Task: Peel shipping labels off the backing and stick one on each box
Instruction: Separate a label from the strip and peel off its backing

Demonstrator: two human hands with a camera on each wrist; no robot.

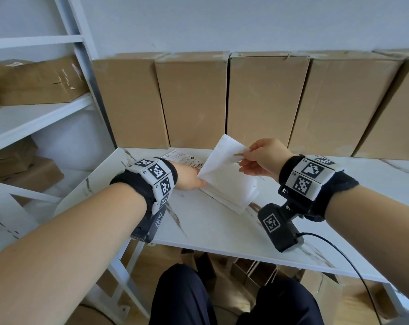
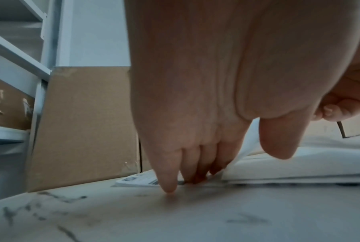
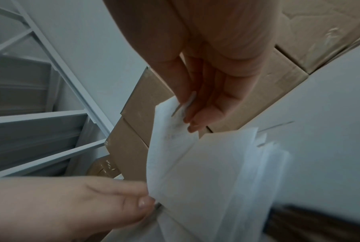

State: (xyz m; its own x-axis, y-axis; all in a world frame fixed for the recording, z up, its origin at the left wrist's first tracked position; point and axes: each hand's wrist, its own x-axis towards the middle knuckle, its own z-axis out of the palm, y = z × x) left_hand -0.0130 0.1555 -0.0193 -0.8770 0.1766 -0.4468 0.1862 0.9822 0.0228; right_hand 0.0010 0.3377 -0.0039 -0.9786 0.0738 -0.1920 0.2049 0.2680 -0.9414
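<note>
Several tall brown cardboard boxes (image 1: 191, 99) stand side by side along the back of the marbled white table (image 1: 210, 226). A stack of white label sheets (image 1: 236, 195) lies in front of them. My right hand (image 1: 244, 153) pinches the top corner of one white sheet (image 1: 221, 158) and holds it lifted off the stack; the right wrist view shows the pinched sheet (image 3: 170, 139) bending upward. My left hand (image 1: 194, 178) presses straight fingers (image 2: 168, 185) down at the stack's left edge. A printed label (image 1: 180, 157) lies flat behind the left hand.
A white metal shelf (image 1: 34, 118) at the left holds more cardboard boxes (image 1: 36, 83). Further boxes sit on the floor under the table (image 1: 252, 275). A black cable (image 1: 339, 252) runs off the table's front right edge.
</note>
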